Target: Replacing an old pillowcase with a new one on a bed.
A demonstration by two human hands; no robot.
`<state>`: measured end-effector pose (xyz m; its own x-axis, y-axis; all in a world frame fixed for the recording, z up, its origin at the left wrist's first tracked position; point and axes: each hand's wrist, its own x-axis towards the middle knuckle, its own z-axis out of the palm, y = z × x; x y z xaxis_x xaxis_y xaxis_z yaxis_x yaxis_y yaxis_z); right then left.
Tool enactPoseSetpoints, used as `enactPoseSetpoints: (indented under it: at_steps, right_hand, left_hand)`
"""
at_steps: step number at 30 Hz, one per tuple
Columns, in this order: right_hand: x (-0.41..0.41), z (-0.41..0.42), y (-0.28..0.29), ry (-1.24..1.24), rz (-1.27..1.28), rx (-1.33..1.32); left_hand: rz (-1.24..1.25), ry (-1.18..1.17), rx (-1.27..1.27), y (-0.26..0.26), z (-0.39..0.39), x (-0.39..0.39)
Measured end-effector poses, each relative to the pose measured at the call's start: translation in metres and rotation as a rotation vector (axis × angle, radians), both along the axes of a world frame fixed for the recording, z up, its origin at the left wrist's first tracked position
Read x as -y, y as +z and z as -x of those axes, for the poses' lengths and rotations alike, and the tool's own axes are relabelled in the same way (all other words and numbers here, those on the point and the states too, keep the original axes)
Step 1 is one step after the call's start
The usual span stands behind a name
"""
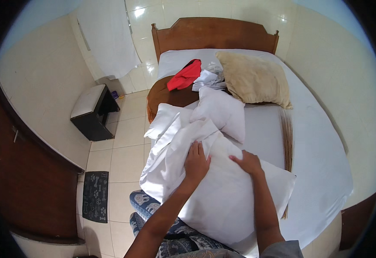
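A large white pillow (220,200) lies before me at the near side of the bed, partly covered by bunched white fabric (167,158). On that fabric, near the pillow's upper left, rests my left hand (197,163), its fingers pointing away from me. My right hand (247,160) is at the pillow's upper right edge, thumb on top and the other fingers bent over the edge, gripping it. Two small white pillows, one at the left (167,121) and one in the middle (221,111), lie just beyond the hands. A white cloth corner (280,180) sticks out at the right.
A stick broom (287,142) lies on the bed (320,180), right of my hands. Further up are a beige pillow (255,77), a red cloth (186,75), grey-white cloths (209,80) and a brown blanket (162,96). A stool (94,113) and a doormat (95,196) stand left.
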<state>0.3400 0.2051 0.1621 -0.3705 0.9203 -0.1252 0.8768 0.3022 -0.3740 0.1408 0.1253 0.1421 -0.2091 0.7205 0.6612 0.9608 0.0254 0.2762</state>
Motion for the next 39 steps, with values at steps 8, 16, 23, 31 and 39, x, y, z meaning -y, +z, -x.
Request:
enactPoseSetpoints:
  at_steps: [8, 16, 23, 31, 39]
  right_hand:
    - [0.036, 0.005, 0.024, 0.028, -0.114, -0.015]
    - [0.098, 0.020, 0.059, 0.042, -0.314, -0.046]
    - [0.126, 0.027, 0.088, 0.155, -0.415, -0.076]
    - [0.117, 0.007, 0.094, 0.053, -0.419, -0.478]
    - [0.158, 0.008, 0.210, 0.152, -1.057, -0.312]
  left_hand:
    - [0.259, -0.025, 0.238, 0.036, 0.002, -0.006]
    - [0.052, -0.517, 0.265, 0.074, -0.011, 0.072]
    - [0.119, -0.148, 0.081, 0.104, 0.001, 0.055]
    - [-0.386, -0.534, 0.081, 0.093, -0.013, 0.062]
    - [-0.743, -0.648, 0.239, 0.153, -0.014, 0.066]
